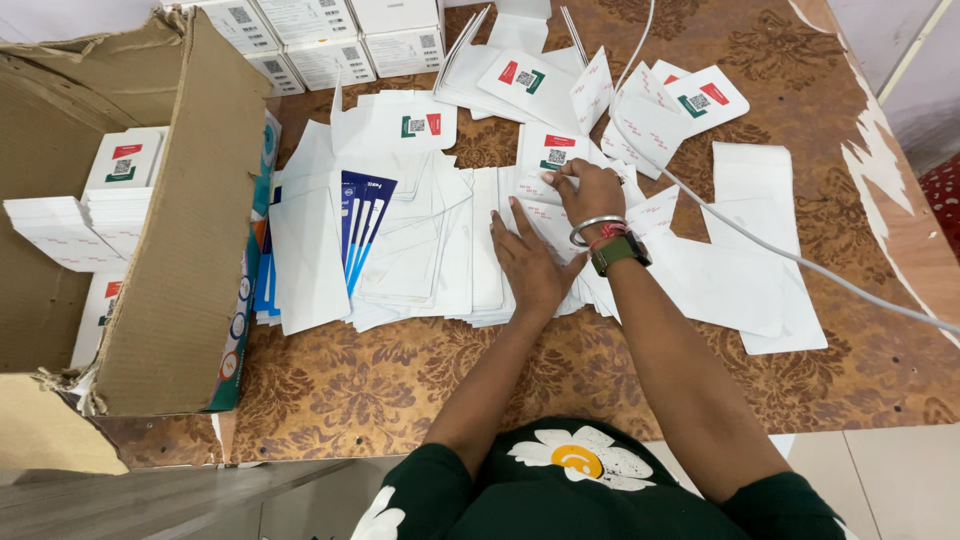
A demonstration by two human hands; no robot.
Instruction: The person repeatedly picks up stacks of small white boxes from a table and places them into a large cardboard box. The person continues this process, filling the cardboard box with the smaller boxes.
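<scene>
Flat white card packets (420, 240) lie spread in overlapping rows across a brown patterned table (380, 380). My left hand (528, 262) rests flat, fingers together, on the packets near the middle. Just beyond it, my right hand (588, 190) pinches the edge of a white packet (548, 186); a metal bangle, a red thread and a dark watch circle that wrist. A few blue-edged packets (362, 215) show among the white ones to the left.
An open cardboard box (170, 240) on the left holds stacked white packets (90, 210). Small white boxes (320, 40) stand at the far edge. A white cable (800, 262) runs across the right side over more loose packets (760, 230).
</scene>
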